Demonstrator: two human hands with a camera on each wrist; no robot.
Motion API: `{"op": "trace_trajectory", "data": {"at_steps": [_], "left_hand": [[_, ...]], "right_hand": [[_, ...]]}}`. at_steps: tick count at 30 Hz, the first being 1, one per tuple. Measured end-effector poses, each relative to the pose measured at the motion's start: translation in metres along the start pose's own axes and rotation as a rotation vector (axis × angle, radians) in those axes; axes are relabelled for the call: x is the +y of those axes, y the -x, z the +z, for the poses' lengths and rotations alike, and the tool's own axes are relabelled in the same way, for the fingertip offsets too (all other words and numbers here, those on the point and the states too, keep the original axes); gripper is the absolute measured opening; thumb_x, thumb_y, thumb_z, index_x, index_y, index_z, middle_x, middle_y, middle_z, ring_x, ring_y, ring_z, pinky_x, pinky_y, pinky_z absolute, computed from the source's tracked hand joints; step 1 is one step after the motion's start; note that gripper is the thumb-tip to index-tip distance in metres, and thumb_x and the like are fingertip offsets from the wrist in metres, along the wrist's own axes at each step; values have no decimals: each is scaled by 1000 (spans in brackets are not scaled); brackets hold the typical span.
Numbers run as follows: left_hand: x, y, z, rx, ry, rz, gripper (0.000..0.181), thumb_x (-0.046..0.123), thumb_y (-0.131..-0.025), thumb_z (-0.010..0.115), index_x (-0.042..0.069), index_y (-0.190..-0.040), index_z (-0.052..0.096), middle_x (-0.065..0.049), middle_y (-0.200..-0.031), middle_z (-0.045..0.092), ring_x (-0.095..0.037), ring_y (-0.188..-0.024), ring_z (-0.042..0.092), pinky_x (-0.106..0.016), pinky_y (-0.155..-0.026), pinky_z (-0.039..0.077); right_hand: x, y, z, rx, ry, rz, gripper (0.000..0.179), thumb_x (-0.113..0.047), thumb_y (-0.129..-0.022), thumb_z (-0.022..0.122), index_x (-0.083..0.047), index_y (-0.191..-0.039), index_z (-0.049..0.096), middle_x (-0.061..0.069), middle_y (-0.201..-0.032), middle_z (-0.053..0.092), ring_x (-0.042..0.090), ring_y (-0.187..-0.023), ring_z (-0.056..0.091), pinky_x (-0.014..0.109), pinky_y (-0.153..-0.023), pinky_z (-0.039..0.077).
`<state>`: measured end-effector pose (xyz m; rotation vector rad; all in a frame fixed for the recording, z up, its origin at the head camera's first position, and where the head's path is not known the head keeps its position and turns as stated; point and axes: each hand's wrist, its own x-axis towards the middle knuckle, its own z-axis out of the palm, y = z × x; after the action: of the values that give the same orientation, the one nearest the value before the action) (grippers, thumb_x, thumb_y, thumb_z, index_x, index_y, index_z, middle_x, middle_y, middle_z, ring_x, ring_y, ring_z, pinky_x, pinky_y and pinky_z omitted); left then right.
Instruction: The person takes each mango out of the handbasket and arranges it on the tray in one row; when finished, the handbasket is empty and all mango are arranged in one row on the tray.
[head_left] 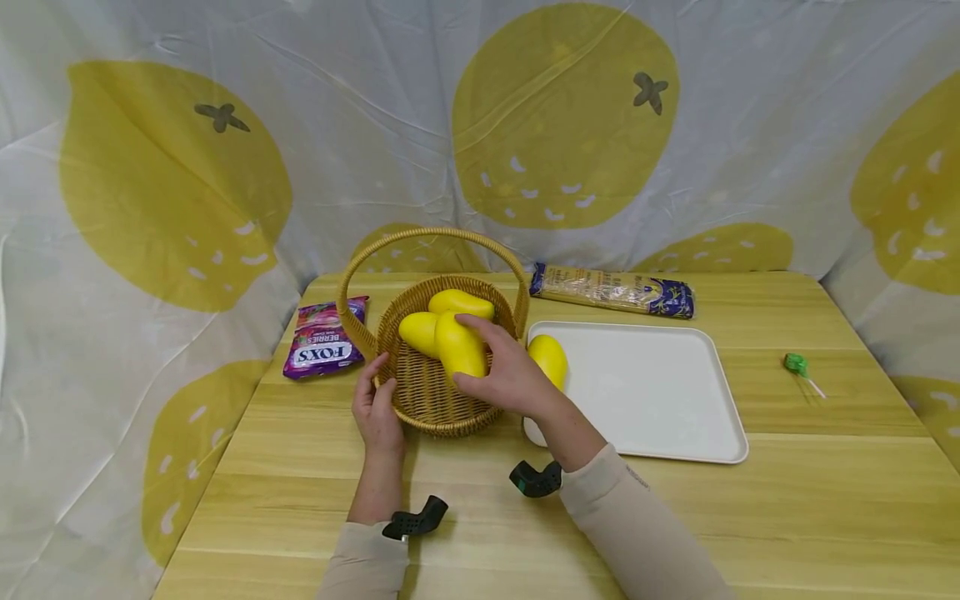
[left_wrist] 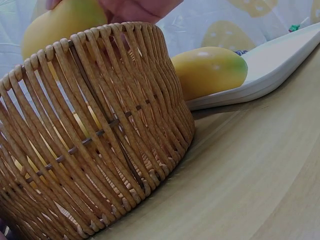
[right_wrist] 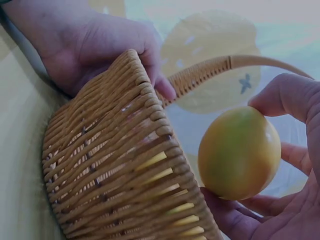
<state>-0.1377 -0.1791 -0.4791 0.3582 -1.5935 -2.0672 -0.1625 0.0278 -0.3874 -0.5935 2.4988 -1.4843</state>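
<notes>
My right hand grips a yellow mango between thumb and fingers, above the open top of a wicker basket. The held mango's greenish end faces the right wrist camera. Two more mangoes, a rear one and a left one, lie inside the basket. At the basket's near left side, my left hand holds the rim, with a digit hooked over it in the right wrist view. Another mango rests at the left edge of a white tray, beside the basket.
A purple candy bag lies left of the basket. Behind the tray is a long noodle-like packet. A green lollipop lies far right. The basket's tall handle arches over it. Lemon-print cloth hangs behind the table.
</notes>
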Motion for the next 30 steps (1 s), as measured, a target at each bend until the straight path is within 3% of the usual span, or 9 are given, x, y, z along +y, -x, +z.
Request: {"op": "trace_trajectory", "data": {"at_steps": [6,11,15,19,24,30], "left_hand": [[0,0,1,-1,-4,10,40,-4,-94,46,-2,-131,62,-8,-146,55,-11,-139,43,-24,-112,39],[-1,0,0,1,1,4,41,-4,-94,46,0,-130,64,-14,-151,51,-13,-142,41,-25,-113,38],[-1,1,-1,6,9,-6,41,-4,-94,45,-2,-131,62,-11,-152,50,-13,-140,42,-19,-107,42],[-1,1,-2,-1,7,-12,41,-4,-95,45,-3,-133,60,-9,-152,50,-13,-141,40,-16,-104,42],[-1,2,-2,-9,2,-13,41,-4,-95,45,0,-132,63,-11,-154,48,-13,-142,39,-16,-104,43],[0,2,-1,-18,13,-7,40,-3,-95,45,4,-129,66,-11,-154,48,-13,-142,40,-16,-105,43]], "right_hand": [[6,13,-12,-27,-109,13,82,-20,-85,69,-41,-155,34,6,-153,39,31,-111,56,37,-78,51],[9,23,-17,-13,-120,-15,79,-18,-84,62,-40,-155,35,7,-152,38,30,-100,53,38,-76,46],[13,28,-16,25,-160,-11,69,-26,-90,67,-40,-151,36,10,-144,46,29,-98,55,37,-76,49],[14,34,-17,49,-209,39,74,-37,-88,77,-49,-148,36,5,-142,48,29,-98,59,37,-74,53],[16,45,-24,61,-190,81,84,-38,-83,82,-51,-150,33,-1,-146,47,28,-105,59,37,-79,53],[22,59,-44,-4,-105,20,81,-32,-84,83,-38,-152,40,4,-140,54,26,-106,58,39,-85,51]]}}
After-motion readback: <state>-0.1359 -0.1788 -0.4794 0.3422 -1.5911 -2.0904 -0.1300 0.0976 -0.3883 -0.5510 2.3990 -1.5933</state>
